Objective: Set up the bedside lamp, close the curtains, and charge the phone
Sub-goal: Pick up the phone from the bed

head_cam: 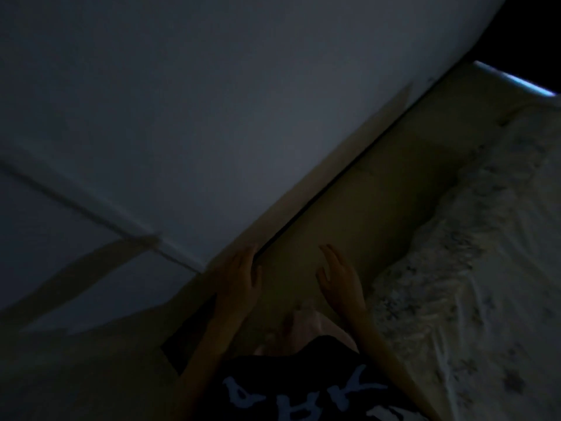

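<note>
The room is very dark. My left hand (pixel 241 276) reaches forward with its fingers apart, beside the dark gap between the wall and a tan wooden bed frame (pixel 358 226). My right hand (pixel 340 279) hovers over the frame with spread fingers and holds nothing. No lamp, curtain or phone can be made out.
A pale wall (pixel 212 101) fills the upper left. A bed with a light floral sheet (pixel 473 268) lies to the right. A thin strip of bluish light (pixel 516 79) shows at the far upper right. My dark printed shirt (pixel 303 393) is at the bottom.
</note>
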Motion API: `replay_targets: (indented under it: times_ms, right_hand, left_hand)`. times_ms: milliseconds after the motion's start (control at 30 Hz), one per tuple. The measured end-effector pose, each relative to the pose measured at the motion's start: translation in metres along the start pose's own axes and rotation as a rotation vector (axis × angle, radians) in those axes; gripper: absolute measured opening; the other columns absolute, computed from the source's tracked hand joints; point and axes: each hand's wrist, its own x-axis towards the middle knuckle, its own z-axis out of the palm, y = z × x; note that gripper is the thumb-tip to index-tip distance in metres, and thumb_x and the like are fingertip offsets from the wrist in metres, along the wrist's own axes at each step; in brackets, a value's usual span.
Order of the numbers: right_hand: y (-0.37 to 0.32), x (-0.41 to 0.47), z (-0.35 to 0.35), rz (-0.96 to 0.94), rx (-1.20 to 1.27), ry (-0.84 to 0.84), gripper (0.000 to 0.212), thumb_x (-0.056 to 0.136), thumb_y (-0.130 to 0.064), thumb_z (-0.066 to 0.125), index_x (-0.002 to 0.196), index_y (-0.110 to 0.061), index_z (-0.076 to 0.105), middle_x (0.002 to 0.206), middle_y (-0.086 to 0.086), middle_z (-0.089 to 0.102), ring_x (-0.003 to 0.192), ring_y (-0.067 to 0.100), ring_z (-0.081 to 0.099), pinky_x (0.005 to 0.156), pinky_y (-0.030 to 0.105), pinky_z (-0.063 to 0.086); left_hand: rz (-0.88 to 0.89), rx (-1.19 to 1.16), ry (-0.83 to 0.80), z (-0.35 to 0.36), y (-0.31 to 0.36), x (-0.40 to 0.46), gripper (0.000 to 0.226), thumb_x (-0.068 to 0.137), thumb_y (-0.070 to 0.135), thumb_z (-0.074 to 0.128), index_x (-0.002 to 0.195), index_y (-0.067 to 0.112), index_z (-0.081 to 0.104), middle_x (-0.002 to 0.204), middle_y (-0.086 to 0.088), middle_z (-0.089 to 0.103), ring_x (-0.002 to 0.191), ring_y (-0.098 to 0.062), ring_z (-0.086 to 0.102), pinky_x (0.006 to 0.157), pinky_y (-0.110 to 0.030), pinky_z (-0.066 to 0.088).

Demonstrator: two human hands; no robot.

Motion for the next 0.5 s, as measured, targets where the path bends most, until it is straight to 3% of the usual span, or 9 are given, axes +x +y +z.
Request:
replay_targets:
  times_ms: [100, 200, 300, 400, 500]
  right_hand:
    - [0.022, 0.027, -0.018, 0.092, -0.027, 0.085, 0.045, 0.081, -0.016, 0.054, 0.125, -0.005, 0.052, 0.131, 0.02, 0.052, 0.11, 0.035, 0.057, 0.089, 0.037, 0.048]
    - [0.056, 0.065, -0.037, 0.193, -0.045, 0.11, 0.048, 0.082, -0.026, 0.043, 0.124, -0.006, 0.053, 0.128, 0.018, 0.055, 0.112, 0.032, 0.056, 0.092, 0.034, 0.047]
    - [0.094, 0.11, -0.068, 0.217, -0.076, 0.145, 0.055, 0.081, -0.032, 0.032, 0.124, -0.003, 0.052, 0.127, 0.018, 0.056, 0.115, 0.032, 0.055, 0.095, 0.034, 0.045]
    - [0.116, 0.148, -0.11, 0.273, -0.056, 0.243, 0.046, 0.079, -0.024, 0.044, 0.115, 0.002, 0.057, 0.117, 0.021, 0.061, 0.107, 0.031, 0.057, 0.086, 0.033, 0.051]
    - [0.142, 0.177, -0.135, 0.335, 0.016, 0.287, 0.056, 0.08, -0.032, 0.037, 0.12, 0.004, 0.054, 0.123, 0.025, 0.055, 0.111, 0.037, 0.056, 0.093, 0.04, 0.046]
  left_hand:
    - [0.113, 0.005, -0.048, 0.012, 0.033, 0.049, 0.044, 0.085, 0.012, 0.051, 0.127, -0.003, 0.046, 0.124, -0.028, 0.053, 0.115, -0.041, 0.05, 0.097, -0.045, 0.041]
    - [0.216, -0.037, -0.154, 0.037, 0.063, 0.107, 0.051, 0.081, 0.026, 0.039, 0.121, -0.004, 0.051, 0.11, -0.028, 0.06, 0.103, -0.036, 0.055, 0.085, -0.049, 0.049]
    - [0.262, -0.022, -0.216, 0.059, 0.103, 0.166, 0.061, 0.079, 0.033, 0.032, 0.124, -0.003, 0.049, 0.117, -0.027, 0.058, 0.108, -0.041, 0.054, 0.09, -0.048, 0.045]
    - [0.331, -0.008, -0.257, 0.077, 0.145, 0.215, 0.062, 0.078, 0.033, 0.031, 0.125, -0.003, 0.048, 0.12, -0.027, 0.057, 0.11, -0.043, 0.053, 0.092, -0.049, 0.043]
    - [0.372, -0.003, -0.283, 0.097, 0.181, 0.256, 0.068, 0.079, 0.041, 0.026, 0.131, 0.002, 0.043, 0.129, -0.022, 0.051, 0.119, -0.037, 0.046, 0.099, -0.041, 0.038]
